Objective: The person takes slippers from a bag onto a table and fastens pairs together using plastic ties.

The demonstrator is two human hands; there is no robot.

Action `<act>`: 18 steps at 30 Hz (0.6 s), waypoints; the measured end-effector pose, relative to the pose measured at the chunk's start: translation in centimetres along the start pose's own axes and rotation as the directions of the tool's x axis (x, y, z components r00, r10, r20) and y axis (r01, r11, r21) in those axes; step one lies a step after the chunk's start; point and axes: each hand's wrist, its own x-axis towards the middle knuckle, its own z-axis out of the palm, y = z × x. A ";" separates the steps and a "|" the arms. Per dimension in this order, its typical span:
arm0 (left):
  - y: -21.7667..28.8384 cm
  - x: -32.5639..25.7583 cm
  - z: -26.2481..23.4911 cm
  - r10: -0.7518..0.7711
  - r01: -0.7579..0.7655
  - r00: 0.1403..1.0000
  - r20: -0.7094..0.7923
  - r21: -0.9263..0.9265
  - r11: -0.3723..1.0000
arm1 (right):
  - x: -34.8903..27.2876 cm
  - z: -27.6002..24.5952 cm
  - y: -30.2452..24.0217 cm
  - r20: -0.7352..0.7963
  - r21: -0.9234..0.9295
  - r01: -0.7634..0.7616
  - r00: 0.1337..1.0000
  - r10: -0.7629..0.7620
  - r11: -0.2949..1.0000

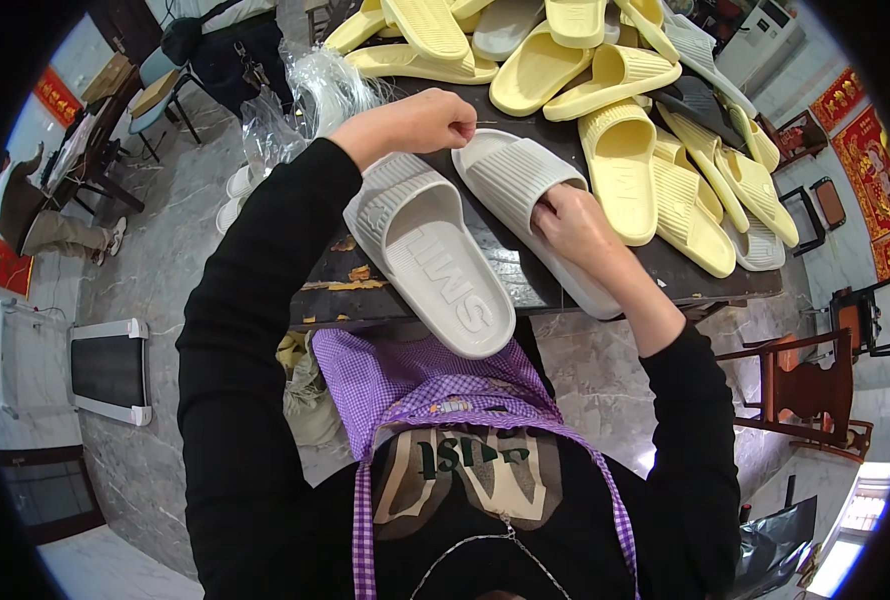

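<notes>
Two light grey slide slippers lie side by side on the dark table (530, 285). The left grey slipper (445, 265) has its heel toward me, with raised lettering on the footbed. Over its toe end, my left hand (415, 125) is closed with the fingers curled together; what they hold, if anything, is hidden. My right hand (570, 222) grips the right grey slipper (525, 175) at the strap opening, some fingers tucked inside under the ribbed strap. The toe of that slipper sits just beside my left fingertips.
A heap of yellow slippers (620, 180) with a few grey ones and a black slipper (700, 105) covers the table's far and right side. A bundle of clear plastic ties (330, 90) lies at the far left. A wooden chair (805, 385) stands to the right.
</notes>
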 end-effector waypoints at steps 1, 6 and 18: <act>0.5 -0.4 -0.2 -0.034 0.034 0.999 -0.028 -0.019 0.999 | 0.0 -1.1 -0.2 0.091 0.003 0.017 0.996 -0.017 1.000; 2.3 -2.3 0.6 0.034 -0.025 0.986 -0.161 0.059 0.998 | 1.9 -8.5 -1.9 0.275 0.190 -0.133 0.958 0.078 0.973; 3.6 -2.8 1.2 -0.085 0.102 0.977 -0.195 0.078 0.992 | -2.9 -8.6 2.9 0.041 0.028 0.141 0.989 -0.142 0.990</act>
